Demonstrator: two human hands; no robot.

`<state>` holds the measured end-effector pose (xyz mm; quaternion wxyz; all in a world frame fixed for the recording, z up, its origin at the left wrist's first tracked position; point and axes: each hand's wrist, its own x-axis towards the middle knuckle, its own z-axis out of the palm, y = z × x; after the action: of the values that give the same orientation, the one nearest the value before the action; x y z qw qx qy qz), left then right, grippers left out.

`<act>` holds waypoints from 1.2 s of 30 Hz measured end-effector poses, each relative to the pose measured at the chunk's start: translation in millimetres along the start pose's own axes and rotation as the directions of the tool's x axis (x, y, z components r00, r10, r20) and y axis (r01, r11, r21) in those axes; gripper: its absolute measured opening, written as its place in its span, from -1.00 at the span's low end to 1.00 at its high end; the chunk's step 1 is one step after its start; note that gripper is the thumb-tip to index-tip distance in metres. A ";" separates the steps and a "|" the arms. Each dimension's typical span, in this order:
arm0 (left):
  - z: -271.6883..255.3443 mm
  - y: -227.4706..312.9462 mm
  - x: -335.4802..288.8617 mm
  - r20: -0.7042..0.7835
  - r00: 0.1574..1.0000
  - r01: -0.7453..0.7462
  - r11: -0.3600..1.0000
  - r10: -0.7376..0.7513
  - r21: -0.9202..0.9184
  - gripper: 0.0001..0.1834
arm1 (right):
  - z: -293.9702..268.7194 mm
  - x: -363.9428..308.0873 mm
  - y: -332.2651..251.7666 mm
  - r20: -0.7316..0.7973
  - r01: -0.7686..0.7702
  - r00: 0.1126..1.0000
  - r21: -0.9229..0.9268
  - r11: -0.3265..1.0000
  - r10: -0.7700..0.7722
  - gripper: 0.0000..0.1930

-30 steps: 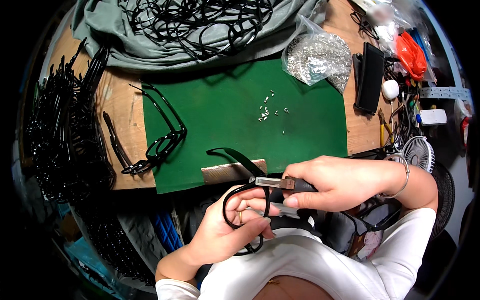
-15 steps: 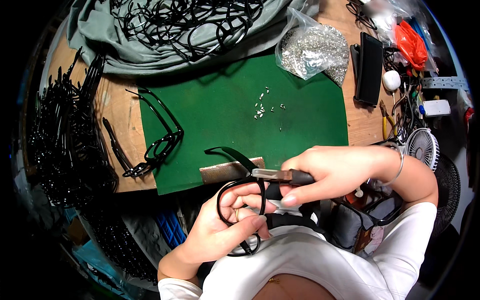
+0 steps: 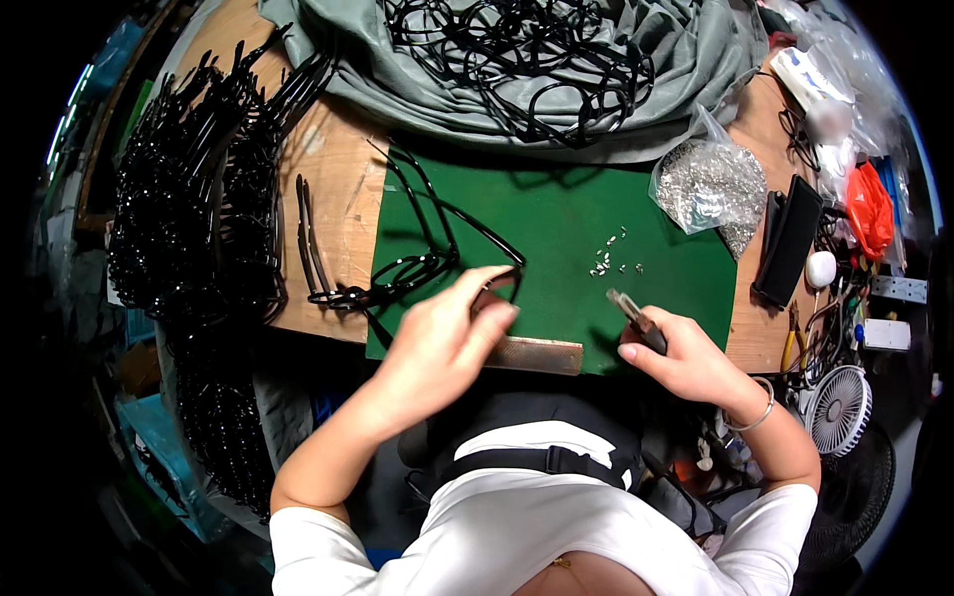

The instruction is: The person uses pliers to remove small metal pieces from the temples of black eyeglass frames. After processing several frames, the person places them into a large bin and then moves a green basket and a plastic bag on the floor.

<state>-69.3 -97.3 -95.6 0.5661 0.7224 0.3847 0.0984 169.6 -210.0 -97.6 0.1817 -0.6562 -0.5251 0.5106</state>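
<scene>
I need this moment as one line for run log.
left hand: holds black glasses | right hand: holds pliers over green mat | small silver pieces lie there | clear bag at far right

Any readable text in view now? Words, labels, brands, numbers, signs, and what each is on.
None can be read.
White package, upper right: bluish marks, too small and blurred to read.
Black glasses frame in the left hand: no lettering to make out.
Pliers in the right hand: none to make out.
</scene>
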 end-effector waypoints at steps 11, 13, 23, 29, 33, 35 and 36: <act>-50.9 -15.9 24.7 -0.110 0.932 -0.115 0.573 0.344 0.812 -0.32 | -8.8 -10.5 -8.0 -0.004 0.018 1.000 -0.043 0.999 -0.019 -0.76; -29.5 19.5 55.5 -0.095 0.839 -0.307 0.611 0.535 0.730 -0.46 | -5.7 -9.4 -3.2 -0.063 0.022 0.998 -0.056 0.998 -0.025 -0.76; -1.7 50.7 172.7 -0.333 0.771 -0.389 0.816 0.542 0.428 -0.78 | 7.4 -24.2 8.6 -0.056 0.179 0.980 -0.182 0.967 -0.192 -0.78; -6.0 118.6 113.8 -0.020 0.926 -0.246 0.560 0.378 -0.791 -0.71 | 3.8 4.1 9.8 -0.230 0.209 0.887 -0.573 0.792 -0.401 -0.65; 15.2 99.2 40.5 -0.045 0.914 -0.296 0.587 0.404 -0.754 -0.51 | 5.0 12.9 14.9 -0.205 0.083 0.915 -0.748 0.659 -0.347 -0.60; 23.5 69.6 0.1 -0.063 0.944 -0.253 0.585 0.325 -0.770 -0.28 | 8.2 7.0 16.2 -0.195 0.161 0.903 -0.671 0.724 -0.382 -0.58; 25.2 55.5 -14.1 -0.001 0.960 -0.176 0.601 0.280 -0.780 -0.17 | 9.2 1.9 17.5 -0.196 0.185 0.903 -0.627 0.757 -0.383 -0.57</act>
<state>-39.6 -128.9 -50.4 0.8253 0.4577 0.1746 0.2811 170.3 -217.7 -115.9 0.1239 -0.6631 -0.7170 0.1756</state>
